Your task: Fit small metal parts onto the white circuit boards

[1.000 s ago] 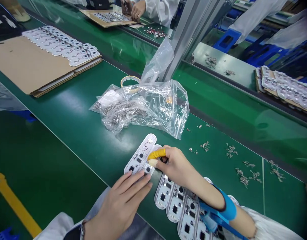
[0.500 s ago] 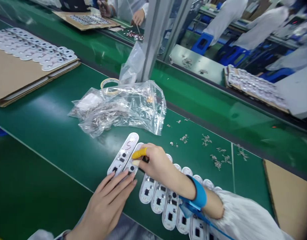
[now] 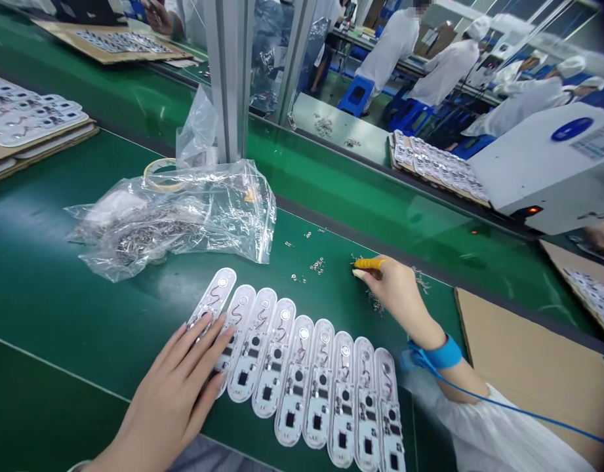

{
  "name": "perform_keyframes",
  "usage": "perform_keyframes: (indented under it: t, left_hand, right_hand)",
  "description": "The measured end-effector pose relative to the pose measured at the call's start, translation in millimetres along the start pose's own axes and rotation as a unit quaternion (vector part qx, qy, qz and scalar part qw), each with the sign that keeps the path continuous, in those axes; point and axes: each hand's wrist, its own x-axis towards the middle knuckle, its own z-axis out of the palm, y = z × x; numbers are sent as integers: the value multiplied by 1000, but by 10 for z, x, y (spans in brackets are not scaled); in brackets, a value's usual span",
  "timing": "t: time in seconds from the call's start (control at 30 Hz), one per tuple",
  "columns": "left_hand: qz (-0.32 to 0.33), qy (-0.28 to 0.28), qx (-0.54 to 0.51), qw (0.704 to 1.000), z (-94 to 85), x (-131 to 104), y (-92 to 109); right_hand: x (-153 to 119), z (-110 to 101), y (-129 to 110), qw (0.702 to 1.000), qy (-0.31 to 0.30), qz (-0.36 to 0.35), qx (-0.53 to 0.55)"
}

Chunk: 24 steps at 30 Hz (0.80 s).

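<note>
Several long white rounded cases with circuit boards and thin wires lie side by side on the green table. My left hand rests with outstretched fingers over the lower part of the leftmost cases. My right hand, with a yellow finger cover and a blue wrist strap, is at a pile of small metal parts beyond the row. Its thumb and forefinger are pinched together; anything between them is too small to make out. Another little heap of metal parts lies left of it.
A clear plastic bag of metal parts and a tape roll lie behind the cases. Cardboard sheets are at right, filled cardboard at left. A metal post stands behind. People work beyond the barrier.
My right hand has moved from the leftmost cases to the small metal parts at the right, uncovering the row. My left hand stays on the left cases. The view has shifted right.
</note>
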Motion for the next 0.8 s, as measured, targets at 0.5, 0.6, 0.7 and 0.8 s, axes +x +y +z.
perform_keyframes:
  t: [0.5,0.6,0.7,0.8]
  left_hand:
    - [-44,-15,-152,987,-235,196,388]
    - [-108,-50,-288,950,-317,248,539]
    - [-126,-53,-327,935,-288,219,655]
    - [-165,-57,-323,930,-218,105,727]
  right_hand:
    - [-288,-368,-801,977,-20,-106,184]
    - [-673,-462,-1282,914,8,-204,350]
    - [-996,-467,-1537,888,-6,-196,416]
    - [-1178,-459,-1590,904,-38,-162,395]
